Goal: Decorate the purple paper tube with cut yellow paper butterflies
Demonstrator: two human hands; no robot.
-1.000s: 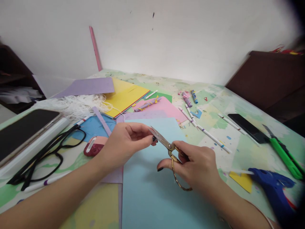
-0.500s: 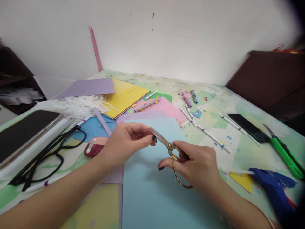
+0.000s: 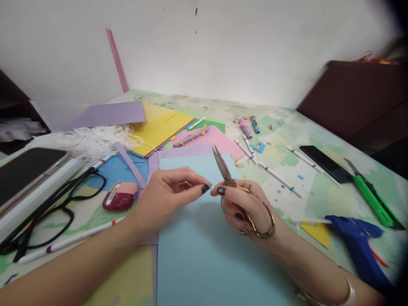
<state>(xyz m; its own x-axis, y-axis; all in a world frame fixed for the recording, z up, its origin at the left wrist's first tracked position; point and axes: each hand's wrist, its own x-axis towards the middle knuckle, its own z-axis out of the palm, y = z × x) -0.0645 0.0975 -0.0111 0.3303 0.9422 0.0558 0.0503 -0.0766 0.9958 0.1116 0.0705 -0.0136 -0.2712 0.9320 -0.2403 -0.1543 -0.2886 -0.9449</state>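
My left hand (image 3: 174,193) is closed in a pinch above a light blue sheet of paper (image 3: 197,250). Whatever sits between its thumb and forefinger is too small to make out. Gold-handled scissors (image 3: 224,168) are in my right hand (image 3: 251,208), hooked around the fingers with the blades pointing up and away from me. The right thumb and a fingertip come together just right of the left fingertips, with a small gap between the hands. Beneath the blue sheet lie purple and pink sheets (image 3: 219,140).
Left are black glasses (image 3: 72,212), an earphone case (image 3: 120,196), a phone (image 3: 28,174) and white string (image 3: 86,142). Right are a blue glue gun (image 3: 357,242), a green cutter knife (image 3: 372,202), another phone (image 3: 325,163) and white sticks (image 3: 280,178). Rolled paper pieces (image 3: 245,128) lie farther back.
The scissors have left the left fingertips and swung upright in my right hand, which has turned so its fingertips face the left hand. The left hand keeps its pinch. The view has shifted slightly.
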